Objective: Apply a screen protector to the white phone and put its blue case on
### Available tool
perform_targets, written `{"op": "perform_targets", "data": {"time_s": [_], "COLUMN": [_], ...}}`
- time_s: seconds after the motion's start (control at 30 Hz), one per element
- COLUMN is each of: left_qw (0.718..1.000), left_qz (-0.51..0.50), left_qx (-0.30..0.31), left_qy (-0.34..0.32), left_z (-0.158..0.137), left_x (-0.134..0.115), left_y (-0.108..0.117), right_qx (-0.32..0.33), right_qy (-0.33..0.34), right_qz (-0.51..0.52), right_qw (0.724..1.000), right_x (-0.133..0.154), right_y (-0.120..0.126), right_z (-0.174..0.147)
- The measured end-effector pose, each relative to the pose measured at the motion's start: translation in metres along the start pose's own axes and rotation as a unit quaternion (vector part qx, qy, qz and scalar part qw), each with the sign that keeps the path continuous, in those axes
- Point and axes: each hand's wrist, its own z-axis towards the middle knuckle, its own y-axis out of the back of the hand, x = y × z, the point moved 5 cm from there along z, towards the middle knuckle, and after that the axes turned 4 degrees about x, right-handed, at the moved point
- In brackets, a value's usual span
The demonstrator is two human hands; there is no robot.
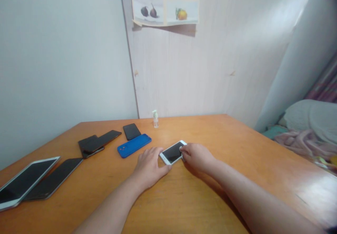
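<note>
Works at a wooden counter (200, 206), with a white tablet (26, 178) set well off at the left, likely to leave room. With the left hand (150, 167), grips the white smartphone (172, 153) at its left end, flat straight ahead, apparently to steady it. Curls the right hand (198, 156) onto its right edge; impossible to tell whether pinching anything. Has a blue phone case (134, 145) lying nearby and a pump bottle (156, 121) upright farther back, perhaps against spills.

Left hand (150, 166): arched, palm down | right hand (198, 156): curled inward
</note>
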Motion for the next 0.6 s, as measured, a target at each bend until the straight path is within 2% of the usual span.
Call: {"op": "perform_targets", "data": {"time_s": [0.17,0.23,0.33,0.4,0.6], "left_qw": [1.000,1.000,1.000,1.000,1.000], "left_qz": [-0.003,-0.004,-0.005,-0.007,-0.009], "left_qx": [-0.003,-0.002,0.007,0.008,0.007], "left_qy": [-0.004,-0.003,0.002,0.004,0.003], "left_z": [0.000,0.000,0.000,0.000,0.000], "left_x": [0.000,0.000,-0.001,-0.001,-0.003], "left_y": [0.000,0.001,0.001,0.001,0.002], "right_qx": [0.015,0.015,0.012,0.013,0.023], "right_qy": [0.104,0.094,0.023,0.000,0.090], "right_qz": [0.067,0.064,0.040,0.033,0.066], "right_qw": [0.992,0.993,0.999,0.999,0.994], "right_x": [0.015,0.013,0.001,-0.003,0.003], "right_y": [-0.006,-0.006,-0.003,-0.003,-0.006], "right_z": [-0.006,-0.006,-0.002,0.001,-0.002]}}
